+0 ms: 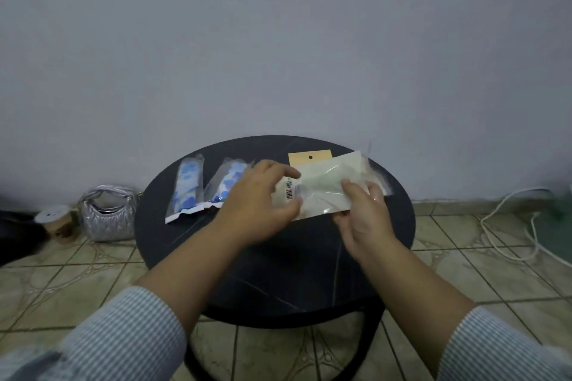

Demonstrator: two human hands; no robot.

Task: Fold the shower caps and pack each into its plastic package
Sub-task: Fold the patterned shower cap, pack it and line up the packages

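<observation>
A: Hands first. L?

B: Left hand over the round black table, thumb and fingers curled round the left end of a clear plastic package, near its barcode sticker.

A: R?

B: Right hand pinches the pkg's right end, thumb on top, fingers under. Pkg held just above the tabletop, tilted, right end higher.

A: Contents?

B: Pale greenish-white shower cap, folded, seen through the plastic. Can't tell if it's fully in. Behind it a tan card w/ a punched hole.

A: Others on the table?

B: Two packed blue-and-white caps, side by side at the left: far-left pack, second pack partly behind the L hand.

A: Surroundings?

B: Silver quilted handbag on the tile floor beside the table, small lidded container left of it, white cable at right. Striped sleeves on both arms.
</observation>
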